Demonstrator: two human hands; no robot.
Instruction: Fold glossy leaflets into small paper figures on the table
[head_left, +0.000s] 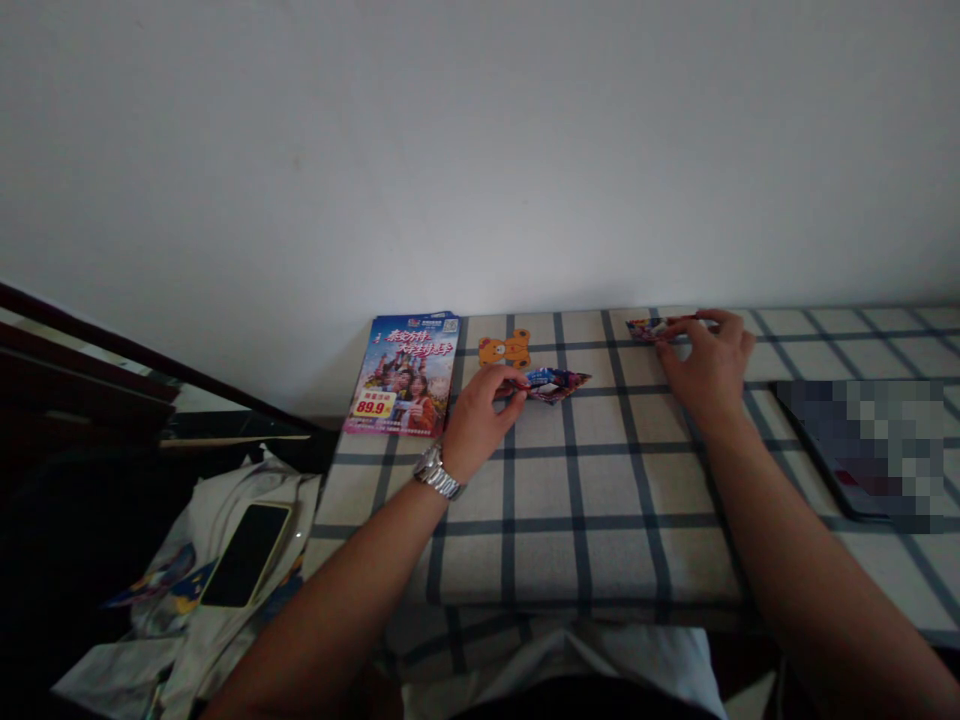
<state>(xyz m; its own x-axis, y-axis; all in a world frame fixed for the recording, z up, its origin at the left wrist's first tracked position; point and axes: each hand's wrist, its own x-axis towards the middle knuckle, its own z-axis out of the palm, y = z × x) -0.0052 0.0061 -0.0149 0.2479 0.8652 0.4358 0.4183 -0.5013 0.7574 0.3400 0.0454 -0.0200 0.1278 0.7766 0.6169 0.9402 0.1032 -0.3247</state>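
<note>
Phone point(247, 555): lower left, dark screen up, on white bag-like material point(214, 500) beside the table.
Checked cloth point(615, 490): pale, blue-grey lines, covers the table. Best kept smooth; a ruck would likely tip light paper.
Watch point(439, 474): silver, metal band, on left wrist.
Dark tablet point(832, 455): lies right of the right forearm, partly hidden by pixel blocks. Worth keeping the elbow off it.
Left hand point(478, 420): thumb and forefinger pinching the left end of left paper piece point(555, 388).
Left paper piece: printed, folded, pointed at its right end, with a gap showing along the middle. Just below the bear; whether it touches the cloth, cannot tell. Judgement: light grip at the tip keeps the folds crisp; squeezing the middle would probably flatten it.
Flyer stack point(401, 385): glossy prints, "89.9" on the top one, left of the left hand. Sleek sheets may slide if the wrist brushes them.
Right hand point(709, 360): fingers curved over, thumb low, at right paper piece point(646, 326); pinching or only touching, cannot tell.
Right paper piece: similar print, by the cloth's far edge. Steadying it by its edge seems kinder than pressing from above.
Bear figure point(505, 348): orange-yellow, between flyers and right hand.
Wall point(480, 160): plain, pale, behind everything.
</note>
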